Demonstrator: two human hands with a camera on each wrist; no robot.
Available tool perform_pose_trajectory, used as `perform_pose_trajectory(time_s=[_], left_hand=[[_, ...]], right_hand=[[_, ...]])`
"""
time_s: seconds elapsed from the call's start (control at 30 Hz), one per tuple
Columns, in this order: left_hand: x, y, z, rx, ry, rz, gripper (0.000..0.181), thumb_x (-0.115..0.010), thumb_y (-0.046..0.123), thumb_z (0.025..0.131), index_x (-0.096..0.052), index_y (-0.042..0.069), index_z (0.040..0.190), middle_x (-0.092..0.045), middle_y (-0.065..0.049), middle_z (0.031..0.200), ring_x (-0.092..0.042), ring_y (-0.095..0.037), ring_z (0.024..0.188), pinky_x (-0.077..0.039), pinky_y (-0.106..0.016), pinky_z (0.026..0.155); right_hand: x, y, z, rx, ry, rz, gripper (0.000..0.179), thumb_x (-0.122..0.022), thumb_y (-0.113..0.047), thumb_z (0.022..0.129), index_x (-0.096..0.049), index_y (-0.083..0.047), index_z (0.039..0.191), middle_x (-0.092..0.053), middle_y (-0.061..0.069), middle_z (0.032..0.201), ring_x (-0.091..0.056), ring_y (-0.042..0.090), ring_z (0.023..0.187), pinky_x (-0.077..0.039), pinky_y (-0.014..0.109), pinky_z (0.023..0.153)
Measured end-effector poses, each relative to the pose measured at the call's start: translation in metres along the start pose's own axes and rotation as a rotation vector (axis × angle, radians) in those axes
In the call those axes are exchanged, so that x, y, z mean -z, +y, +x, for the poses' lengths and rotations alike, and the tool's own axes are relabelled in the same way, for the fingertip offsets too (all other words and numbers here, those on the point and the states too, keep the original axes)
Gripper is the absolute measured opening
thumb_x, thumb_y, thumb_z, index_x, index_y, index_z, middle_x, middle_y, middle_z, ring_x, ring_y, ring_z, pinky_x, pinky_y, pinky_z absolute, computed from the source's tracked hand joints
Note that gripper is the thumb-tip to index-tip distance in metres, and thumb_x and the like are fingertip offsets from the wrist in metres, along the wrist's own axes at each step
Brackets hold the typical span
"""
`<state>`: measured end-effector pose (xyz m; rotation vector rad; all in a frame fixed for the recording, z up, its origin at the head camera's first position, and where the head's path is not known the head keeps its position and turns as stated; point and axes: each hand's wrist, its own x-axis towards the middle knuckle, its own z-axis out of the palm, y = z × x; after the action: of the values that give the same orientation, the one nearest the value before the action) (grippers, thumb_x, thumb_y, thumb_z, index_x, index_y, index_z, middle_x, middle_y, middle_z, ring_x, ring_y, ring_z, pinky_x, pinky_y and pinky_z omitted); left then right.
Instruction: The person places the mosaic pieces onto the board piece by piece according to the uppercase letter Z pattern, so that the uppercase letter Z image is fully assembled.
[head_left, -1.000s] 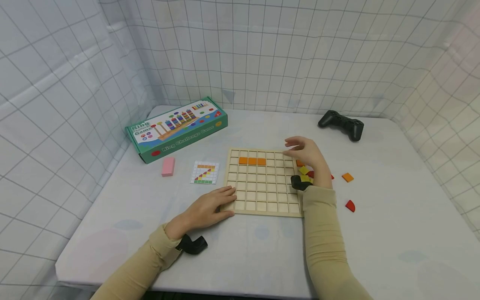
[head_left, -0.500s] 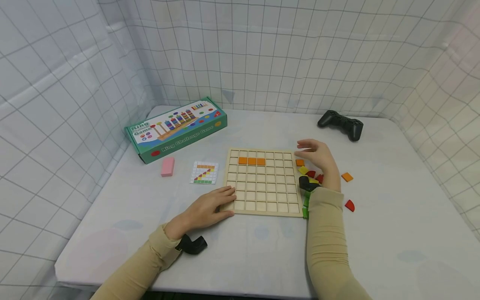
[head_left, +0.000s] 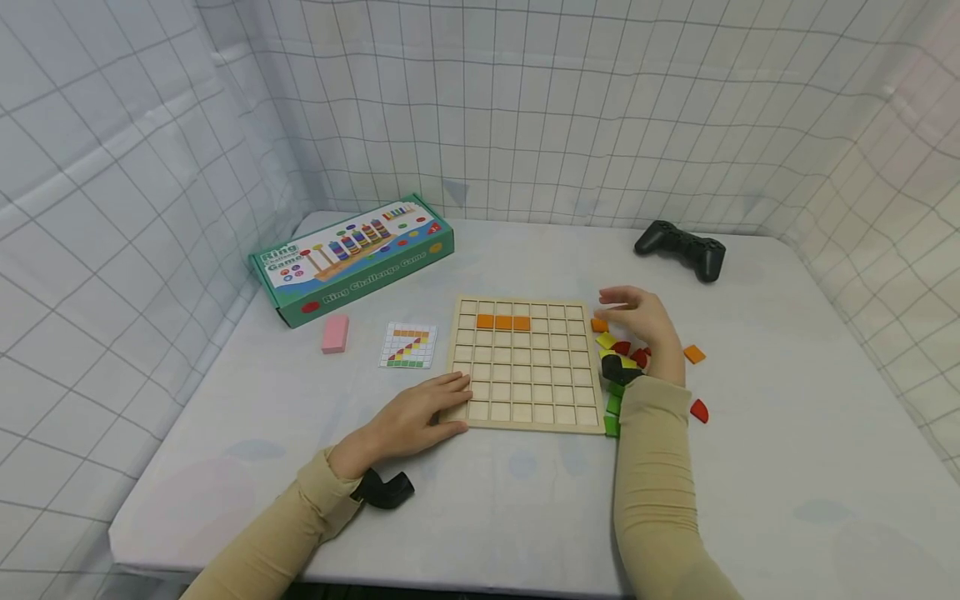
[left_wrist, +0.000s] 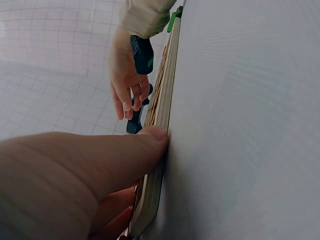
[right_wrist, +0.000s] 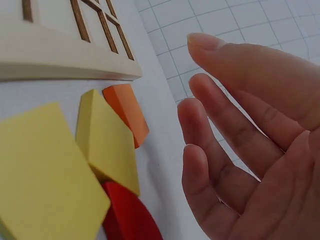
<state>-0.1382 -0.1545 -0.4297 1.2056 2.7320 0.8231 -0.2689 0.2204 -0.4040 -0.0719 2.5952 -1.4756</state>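
Observation:
My left hand [head_left: 408, 421] rests on the lower left corner of a wooden grid board [head_left: 521, 375], fingers extended over its edge. In the left wrist view, the thumb [left_wrist: 145, 142] lies against the board's side. Three orange square tiles [head_left: 503, 322] sit in a row near the board's top. My right hand [head_left: 641, 321] hovers off the board's upper right corner, fingers loosely bent and nothing between them. Just below its fingertips lies a loose orange tile [right_wrist: 127, 112], beside yellow tiles [right_wrist: 45, 165] and a red curved piece [right_wrist: 130, 215].
Green tiles [head_left: 612, 426] line the board's right side. Another orange tile [head_left: 694, 354] and a red quarter-round piece [head_left: 700, 412] lie farther right. Left of the board are a pattern card [head_left: 408, 345], a pink block [head_left: 336, 333] and a green game box [head_left: 360, 258]. A black game controller [head_left: 681, 250] lies behind.
My right hand has moved right, from over the board's upper right corner to above the loose tiles, uncovering several of them. The left hand stays in place.

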Motion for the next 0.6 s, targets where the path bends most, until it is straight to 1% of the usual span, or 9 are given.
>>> perform_pose_trajectory(time_s=[0.17,0.33,0.43,0.53,0.6], left_hand=[[0.000,0.001,0.000,-0.001,0.005,-0.004,0.051,-0.062,0.026,0.092,-0.051,-0.003,0.132,-0.042,-0.017,0.142,-0.033,-0.031,0.135,-0.029,-0.041,0.111],[0.000,0.001,0.000,-0.004,0.009,-0.003,0.051,-0.063,0.026,0.092,-0.052,-0.004,0.131,-0.042,-0.017,0.142,-0.033,-0.031,0.135,-0.030,-0.041,0.110],[0.000,0.000,0.000,-0.008,0.011,-0.002,0.051,-0.063,0.026,0.092,-0.052,-0.004,0.131,-0.042,-0.018,0.141,-0.033,-0.031,0.134,-0.030,-0.041,0.110],[0.001,0.000,0.000,-0.009,0.010,-0.002,0.051,-0.063,0.026,0.092,-0.052,-0.004,0.131,-0.043,-0.018,0.141,-0.034,-0.031,0.134,-0.030,-0.041,0.110],[0.001,0.000,0.000,-0.008,0.008,-0.001,0.050,-0.063,0.026,0.092,-0.052,-0.003,0.132,-0.042,-0.018,0.141,-0.033,-0.031,0.134,-0.030,-0.040,0.110]], right_hand=[[-0.001,0.002,0.001,-0.028,-0.018,0.007,0.048,-0.068,-0.019,0.087,-0.053,-0.003,0.131,-0.052,0.015,0.133,-0.047,0.032,0.120,-0.041,0.046,0.100],[-0.002,0.005,0.003,-0.095,-0.027,-0.004,0.053,-0.071,-0.025,0.085,-0.053,-0.006,0.131,-0.050,0.013,0.135,-0.045,0.032,0.121,-0.037,0.047,0.102],[-0.002,0.008,0.003,-0.115,-0.032,0.002,0.057,-0.075,-0.028,0.081,-0.054,-0.008,0.131,-0.050,0.012,0.135,-0.043,0.031,0.122,-0.035,0.048,0.104],[-0.001,0.010,0.003,-0.121,-0.044,0.003,0.059,-0.077,-0.028,0.080,-0.054,-0.008,0.130,-0.051,0.014,0.133,-0.043,0.030,0.122,-0.035,0.047,0.103],[-0.002,0.011,0.003,-0.124,-0.049,0.001,0.058,-0.077,-0.026,0.080,-0.055,-0.008,0.130,-0.053,0.015,0.130,-0.045,0.030,0.120,-0.040,0.043,0.098]])
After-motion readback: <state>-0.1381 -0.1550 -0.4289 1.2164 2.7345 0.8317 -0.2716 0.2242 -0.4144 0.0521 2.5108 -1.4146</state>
